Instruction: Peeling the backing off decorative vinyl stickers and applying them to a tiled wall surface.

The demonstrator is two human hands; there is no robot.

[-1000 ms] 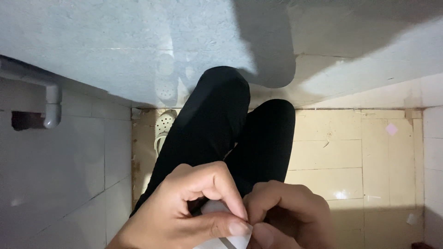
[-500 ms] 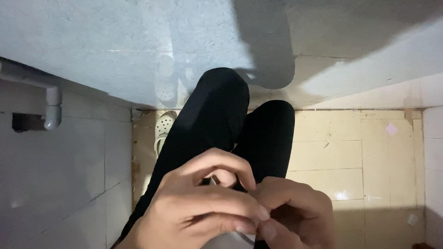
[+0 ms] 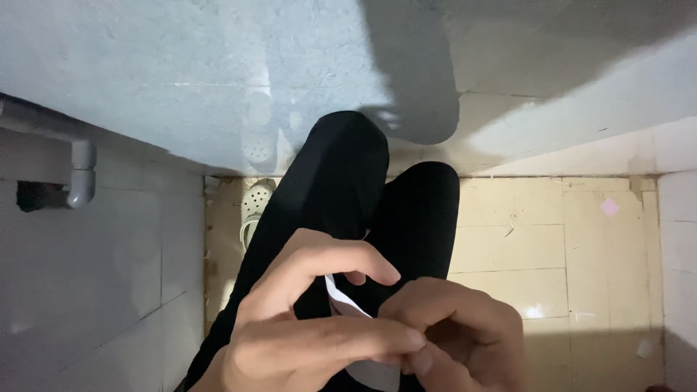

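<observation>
Both of my hands are low in the head view, over my black-trousered legs (image 3: 377, 196). My left hand (image 3: 305, 327) pinches a small white folded slip of paper (image 3: 345, 299) between thumb and fingers, its index finger curled above it. My right hand (image 3: 457, 334) is closed against the same paper from the right; its fingertips touch those of the left. The paper's lower part (image 3: 374, 374) shows between the hands at the frame's bottom edge. Most of the paper is hidden by my fingers.
A pale perforated clog (image 3: 254, 203) is on my foot on the yellowish tiled floor (image 3: 552, 254). A grey tiled wall with a white pipe elbow (image 3: 80, 178) stands at the left. A pale concrete surface (image 3: 181, 80) fills the top. White tiles run along the right edge.
My left index finger has lifted and stretched to the right. The white paper's upper edge has come into sight between the hands. My legs have not moved.
</observation>
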